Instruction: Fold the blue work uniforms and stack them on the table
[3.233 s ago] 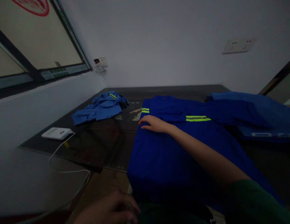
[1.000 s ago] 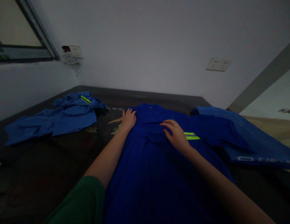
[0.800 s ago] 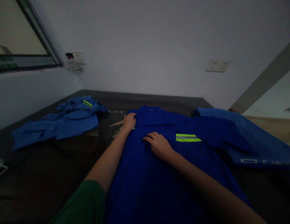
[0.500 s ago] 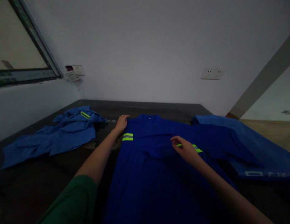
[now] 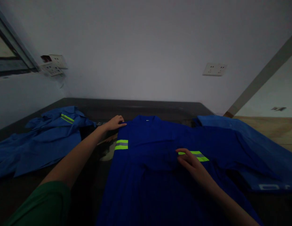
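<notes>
In the head view, we have both hands at a dark blue work garment (image 5: 155,194), which lies spread out flat between and below them. Our left hand (image 5: 114,122) is at its shoulder corner, with the thumb at the edge. We cannot tell if the fingers pinch the cloth or just rest there. Just below that hand is a bright stripe (image 5: 121,144). Our right hand (image 5: 191,161) is over the chest, finger and thumb apart, right beside the other stripe (image 5: 202,157). We cannot tell if it touches.

The collar (image 5: 147,118) is between our hands, a bit farther off. Past our right hand, the sleeve (image 5: 244,153) lies over a lighter blue thing (image 5: 221,120). A crumpled blue garment (image 5: 51,135) is to the left of our left hand.

We think a pull from our left hand could drag the shoulder crooked. If our right hand pushes down and slides, the creases near it could bunch up. The sleeve might catch on what is under it.
</notes>
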`<state>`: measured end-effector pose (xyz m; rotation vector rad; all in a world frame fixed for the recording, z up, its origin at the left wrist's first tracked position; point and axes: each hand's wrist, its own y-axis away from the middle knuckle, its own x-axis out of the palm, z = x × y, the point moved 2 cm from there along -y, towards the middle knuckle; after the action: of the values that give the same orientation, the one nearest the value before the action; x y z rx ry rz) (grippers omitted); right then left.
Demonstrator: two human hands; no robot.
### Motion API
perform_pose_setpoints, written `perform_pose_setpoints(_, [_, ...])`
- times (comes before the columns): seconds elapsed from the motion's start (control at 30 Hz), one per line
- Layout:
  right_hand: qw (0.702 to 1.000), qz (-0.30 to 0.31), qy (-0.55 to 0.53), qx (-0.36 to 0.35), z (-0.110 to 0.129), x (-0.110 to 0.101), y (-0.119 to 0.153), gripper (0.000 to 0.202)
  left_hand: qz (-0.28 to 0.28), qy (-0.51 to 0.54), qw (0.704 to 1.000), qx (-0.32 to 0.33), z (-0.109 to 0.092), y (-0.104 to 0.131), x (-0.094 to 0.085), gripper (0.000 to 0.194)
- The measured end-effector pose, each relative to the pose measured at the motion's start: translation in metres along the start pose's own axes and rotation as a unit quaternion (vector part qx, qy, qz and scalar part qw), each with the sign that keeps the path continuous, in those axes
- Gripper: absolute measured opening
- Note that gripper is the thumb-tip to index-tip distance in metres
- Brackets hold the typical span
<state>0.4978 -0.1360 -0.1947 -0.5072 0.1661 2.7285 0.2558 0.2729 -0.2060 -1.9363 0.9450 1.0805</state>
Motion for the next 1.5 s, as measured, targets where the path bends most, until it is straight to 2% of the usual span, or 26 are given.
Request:
perform_pose_setpoints(0.1, [1.000, 0.012, -0.013, 0.009, 0.002, 0.002, 0.005, 0.060, -0.030, 0.050, 0.998, -0.016, -0.003, -0.002, -0.002, 0.043])
perform_pose_setpoints(0.17, [0.999, 0.038, -0.017, 0.014, 0.003, 0.004, 0.006, 0.067, -0.066, 0.156, 0.985, -0.039, -0.009, -0.004, -0.003, 0.042])
perform_pose_setpoints(0.3, [0.999, 0.045, -0.001, 0.021, 0.005, 0.005, 0.006, 0.050, -0.115, 0.374, 0.913, -0.118, -0.024, -0.005, 0.001, 0.038])
perform_pose_setpoints(0.4, [0.997, 0.052, -0.023, 0.044, 0.008, 0.006, 0.006, 0.049, -0.130, 0.412, 0.887, -0.161, -0.030, -0.004, 0.004, 0.042])
perform_pose_setpoints(0.47, [0.995, 0.063, -0.060, 0.051, 0.011, 0.007, 0.007, 0.051, -0.129, 0.396, 0.894, -0.166, -0.030, -0.004, 0.005, 0.044])
perform_pose_setpoints(0.57, [0.993, 0.070, -0.089, 0.042, 0.015, 0.003, 0.013, 0.048, -0.120, 0.315, 0.928, -0.157, -0.028, -0.004, 0.005, 0.042])
perform_pose_setpoints(0.67, [0.996, 0.054, -0.064, 0.045, 0.018, -0.005, 0.024, 0.042, -0.105, 0.187, 0.967, -0.135, -0.024, -0.005, 0.006, 0.037])
perform_pose_setpoints(0.77, [0.995, 0.067, -0.038, 0.068, 0.020, -0.009, 0.034, 0.040, -0.088, 0.113, 0.983, -0.115, -0.023, -0.005, 0.009, 0.033])
perform_pose_setpoints(0.87, [0.987, 0.125, -0.028, 0.098, 0.020, -0.005, 0.037, 0.040, -0.084, 0.098, 0.986, -0.108, -0.023, -0.006, 0.014, 0.032])
perform_pose_setpoints(0.93, [0.985, 0.138, -0.025, 0.105, 0.019, -0.001, 0.033, 0.042, -0.083, 0.059, 0.990, -0.103, -0.022, -0.007, 0.017, 0.032])
perform_pose_setpoints(1.07, [0.991, 0.093, -0.012, 0.092, 0.016, 0.008, 0.022, 0.037, -0.099, -0.088, 0.988, -0.083, -0.021, -0.006, 0.020, 0.030])
perform_pose_setpoints(1.17, [0.994, 0.079, 0.021, 0.069, 0.017, 0.011, 0.023, 0.024, -0.116, -0.138, 0.980, -0.084, -0.019, -0.002, 0.021, 0.031])
perform_pose_setpoints(1.23, [0.993, 0.095, 0.038, 0.060, 0.019, 0.012, 0.027, 0.021, -0.121, -0.148, 0.977, -0.092, -0.018, 0.000, 0.022, 0.032])
perform_pose_setpoints(1.37, [0.987, 0.139, 0.022, 0.080, 0.024, 0.012, 0.028, 0.031, -0.117, -0.137, 0.977, -0.110, -0.019, 0.001, 0.021, 0.031])
perform_pose_setpoints(1.5, [0.991, 0.095, 0.001, 0.093, 0.027, 0.012, 0.011, 0.037, -0.078, -0.076, 0.983, -0.147, -0.017, -0.002, 0.017, 0.030])
